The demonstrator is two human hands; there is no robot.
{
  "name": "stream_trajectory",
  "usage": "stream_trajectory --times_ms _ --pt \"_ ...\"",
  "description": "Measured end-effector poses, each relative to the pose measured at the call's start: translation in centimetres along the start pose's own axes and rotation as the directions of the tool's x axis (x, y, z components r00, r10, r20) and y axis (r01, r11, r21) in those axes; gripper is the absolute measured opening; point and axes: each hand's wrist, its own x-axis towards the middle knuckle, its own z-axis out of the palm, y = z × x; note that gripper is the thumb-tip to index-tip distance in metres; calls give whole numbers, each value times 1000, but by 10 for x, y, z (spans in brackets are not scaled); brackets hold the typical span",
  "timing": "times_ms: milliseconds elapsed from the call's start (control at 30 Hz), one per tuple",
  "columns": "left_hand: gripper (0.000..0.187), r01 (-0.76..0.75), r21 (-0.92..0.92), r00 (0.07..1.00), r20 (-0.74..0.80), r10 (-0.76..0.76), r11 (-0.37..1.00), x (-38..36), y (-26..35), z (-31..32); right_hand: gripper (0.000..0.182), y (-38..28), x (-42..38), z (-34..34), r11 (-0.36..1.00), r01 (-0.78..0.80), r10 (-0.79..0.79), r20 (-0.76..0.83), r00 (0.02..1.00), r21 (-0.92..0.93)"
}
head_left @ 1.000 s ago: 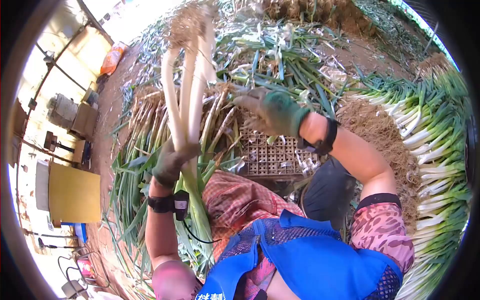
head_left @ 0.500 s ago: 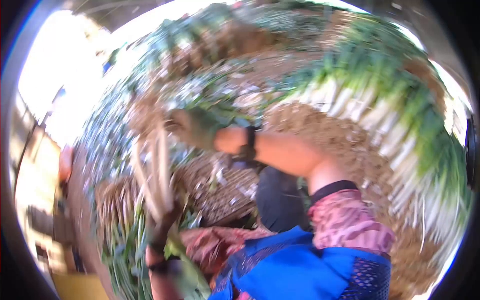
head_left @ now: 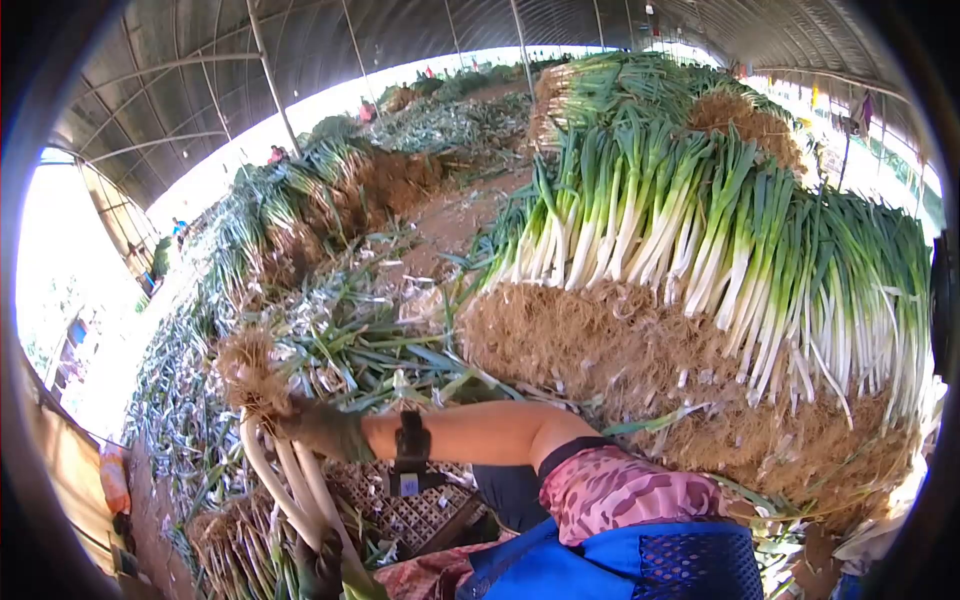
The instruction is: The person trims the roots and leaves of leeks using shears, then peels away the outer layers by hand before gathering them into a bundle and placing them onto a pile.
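A small bunch of large green onions (head_left: 292, 480) is held roots up at the lower left, with several white stalks and a tangle of brown roots (head_left: 252, 375) on top. My left hand (head_left: 320, 570), in a dark glove, is closed round the stalks low down, partly cut off by the lower edge. My right hand (head_left: 328, 430), in a grey-green glove, reaches across and is closed on the bunch just under the roots; its fingertips are partly hidden. Behind the bunch, more green onions (head_left: 245, 555) lie in a row beside a brown plastic crate (head_left: 400, 505).
A long stack of green onions (head_left: 660, 220) curves along the right, roots facing me above brown soil. Another root-heavy pile (head_left: 330, 195) stands farther back left. Loose leaves (head_left: 340, 340) litter the ground. Distant people are visible under the arched roof (head_left: 400, 45).
The view has tilted up and sharpened, showing more of the roof and far piles. Both hands and the bunch now sit lower in view; both hands remain at the bunch.
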Motion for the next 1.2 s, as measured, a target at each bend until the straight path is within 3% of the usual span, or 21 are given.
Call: stream_trajectory --times_ms 67,133,167,200,300,367,467,567,600,633,667,700,733,767,833,900,1033,1067,1100,1133,1200 --pt "55 -91 73 995 -27 93 993 8 14 -1 32 -34 9 -1 745 -394 368 161 916 539" --pt "54 -60 -119 998 -32 56 991 11 20 1 39 -21 18 -12 686 -487 342 351 872 540" --pt "54 -44 -215 999 -30 38 976 9 25 3 43 -17 20 -14 657 -537 325 443 835 530" --pt "49 47 171 999 -19 -45 984 16 117 13 40 -29 20 -15 719 -477 333 352 875 505" --pt "51 83 9 997 -12 -83 997 25 88 17 40 -82 26 -42 872 -481 479 371 795 -93" --pt "53 109 -25 994 2 -109 994 32 78 18 49 -78 17 -49 801 -139 369 298 880 -582" --pt "55 181 -58 983 33 -180 982 37 58 20 53 -131 -15 -83 -78 437 22 437 899 -896" --pt "57 349 -23 928 151 -341 937 48 10 15 45 -108 -24 -75 190 849 -476 710 519 -493" --pt "50 -34 286 923 376 -80 958 54 21 23 36 -96 -29 -69 204 878 -474 741 476 -433" --pt "43 -594 581 783 578 232 556 59 31 31 28 -85 -33 -63 213 904 -474 771 427 -370" --pt "37 -804 584 560 680 474 112 64 41 39 21 -92 -26 -65 286 894 -221 884 411 -344" --pt "40 -668 559 743 523 416 490 69 63 53 15 -98 -16 -76 359 872 44 940 339 -332" --pt "43 -453 404 882 335 333 794 74 86 67 11 -96 -10 -93 361 881 -200 897 395 -307" --pt "50 202 -22 970 140 -197 979 73 117 81 13 -90 -1 -106 295 886 -217 878 427 -358" --pt "57 -12 -71 990 142 22 997 86 163 87 12 -87 29 -151 321 826 -313 771 554 -463" --pt "61 -308 412 951 99 294 857 102 151 50 5 -95 66 -229 181 754 -274 704 656 -632" --pt "62 -327 289 911 -156 381 900 97 168 13 6 -161 99 -455 -91 261 -105 270 957 -961" --pt "63 -297 402 936 -56 347 866 97 169 -10 7 -188 79 -515 27 80 -168 74 983 -996" --pt "63 -260 425 951 -45 307 867 105 154 -31 14 -235 48 -542 -253 -128 -99 -106 989 -959" --pt "62 -224 446 963 -34 266 866 114 134 -52 21 -254 17 -585 -339 -174 -170 -121 978 -925" --pt "52 -268 400 933 -121 340 877 120 73 -57 27 -270 -35 -641 -361 -618 -52 -647 761 -698"
